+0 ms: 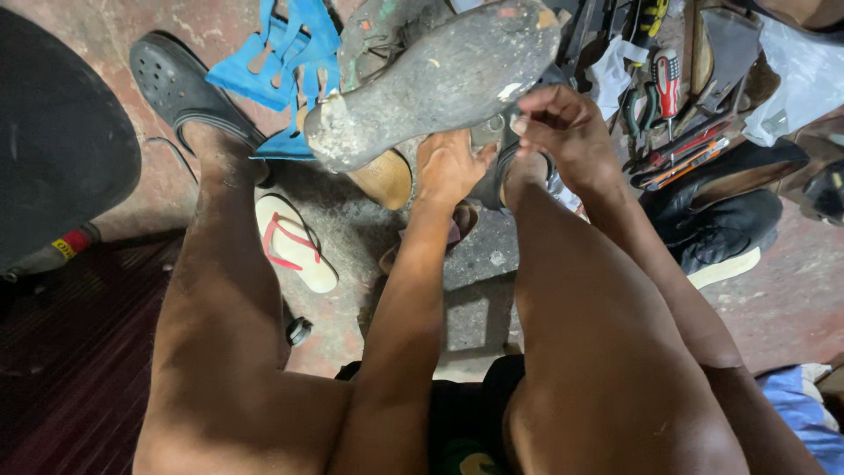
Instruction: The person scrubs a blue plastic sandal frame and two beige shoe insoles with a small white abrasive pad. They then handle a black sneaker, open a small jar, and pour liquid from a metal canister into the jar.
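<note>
Head view looks down over my knees at both my hands, working on a worn shoe [440,84] held sole up. My left hand [448,165] sits under the shoe's middle, fingers curled up against its underside near the heel end; I cannot tell how firmly it grips, since the fingertips are hidden behind the shoe. My right hand [563,123] is at the shoe's near edge toward the toe end, fingers bunched and pinched together against the rim of the dirty grey sole; whether anything small sits between the fingertips I cannot tell. The shoe itself is raised above the concrete floor [352,229], tilted, with its sole scuffed and patched with pale marks.

Just below the shoe, on the floor, lies a tan wooden shoe last [387,180]. Left of it, beside my left shin, is a white flip-flop with red straps [294,242], and my left foot wears a black clog [176,88]. Blue strap pieces [286,62] lie behind the shoe. To my right, a red-handled screwdriver [668,79] and other tools are heaped near a black shoe with a pale sole [725,233].
</note>
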Motion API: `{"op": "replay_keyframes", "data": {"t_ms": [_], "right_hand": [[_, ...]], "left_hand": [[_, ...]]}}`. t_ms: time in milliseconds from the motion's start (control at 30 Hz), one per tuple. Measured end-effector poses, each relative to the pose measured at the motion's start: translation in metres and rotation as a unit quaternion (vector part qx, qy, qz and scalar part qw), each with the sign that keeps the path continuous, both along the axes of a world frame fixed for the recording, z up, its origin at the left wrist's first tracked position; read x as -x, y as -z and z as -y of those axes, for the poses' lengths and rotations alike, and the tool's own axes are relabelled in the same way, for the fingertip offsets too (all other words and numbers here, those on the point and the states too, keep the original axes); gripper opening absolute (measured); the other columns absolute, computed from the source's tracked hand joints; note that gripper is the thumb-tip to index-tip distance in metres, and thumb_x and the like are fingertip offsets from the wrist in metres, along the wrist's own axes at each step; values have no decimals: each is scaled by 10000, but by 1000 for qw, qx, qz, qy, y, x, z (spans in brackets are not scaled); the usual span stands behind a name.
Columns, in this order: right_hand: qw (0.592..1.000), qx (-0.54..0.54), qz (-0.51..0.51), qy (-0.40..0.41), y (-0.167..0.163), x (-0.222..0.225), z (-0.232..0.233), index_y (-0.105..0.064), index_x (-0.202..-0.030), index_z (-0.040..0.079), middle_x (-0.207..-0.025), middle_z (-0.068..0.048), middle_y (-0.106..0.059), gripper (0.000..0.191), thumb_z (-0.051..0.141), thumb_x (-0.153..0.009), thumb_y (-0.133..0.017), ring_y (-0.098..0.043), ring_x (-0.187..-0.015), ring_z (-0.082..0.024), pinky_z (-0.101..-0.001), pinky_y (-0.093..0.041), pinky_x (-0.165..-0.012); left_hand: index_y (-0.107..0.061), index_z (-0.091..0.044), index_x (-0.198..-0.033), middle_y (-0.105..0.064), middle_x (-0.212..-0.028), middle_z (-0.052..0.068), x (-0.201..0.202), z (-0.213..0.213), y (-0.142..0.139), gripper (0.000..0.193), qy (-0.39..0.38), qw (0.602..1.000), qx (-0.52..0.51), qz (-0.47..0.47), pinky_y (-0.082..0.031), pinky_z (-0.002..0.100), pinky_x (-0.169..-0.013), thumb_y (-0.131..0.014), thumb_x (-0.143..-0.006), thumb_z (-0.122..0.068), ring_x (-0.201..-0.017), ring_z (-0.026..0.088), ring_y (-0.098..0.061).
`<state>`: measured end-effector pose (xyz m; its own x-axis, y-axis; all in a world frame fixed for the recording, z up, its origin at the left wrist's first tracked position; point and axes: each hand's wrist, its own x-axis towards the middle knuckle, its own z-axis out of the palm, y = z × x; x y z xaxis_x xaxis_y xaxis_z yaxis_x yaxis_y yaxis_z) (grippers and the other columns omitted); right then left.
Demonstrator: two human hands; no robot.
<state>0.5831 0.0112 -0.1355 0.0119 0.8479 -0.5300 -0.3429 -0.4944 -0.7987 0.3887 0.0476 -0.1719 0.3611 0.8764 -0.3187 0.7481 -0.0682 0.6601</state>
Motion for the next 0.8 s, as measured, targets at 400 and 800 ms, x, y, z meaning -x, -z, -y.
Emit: {"op": "replay_keyframes", "data": {"t_ms": [400, 800], "right_hand": [[876, -101, 428, -196, -15, -4, -24, -743, -951, -33, -898, -128, -698, 104, 67, -963, -767, -613, -691, -178, -329, -470, -607], [893, 66, 365, -256, 13, -19, -54, -782, -913, 0, -782, -127, -767, 133, 113, -856, -740, -756, -698, -167, -281, -579, -687]], "left_hand": [[-475, -228, -1465, -663, -1241, 209, -3, -14, 1, 830, 78, 957, 259, -108, -469, 504, -1015, -731, -734, -529, -1161, 400, -628], [-686, -232, -1278, -721, -1189, 149, 7, -34, -38, 704, 152, 950, 249, -110, -445, 479, -1067, -734, -663, -573, -1172, 340, -648]]}}
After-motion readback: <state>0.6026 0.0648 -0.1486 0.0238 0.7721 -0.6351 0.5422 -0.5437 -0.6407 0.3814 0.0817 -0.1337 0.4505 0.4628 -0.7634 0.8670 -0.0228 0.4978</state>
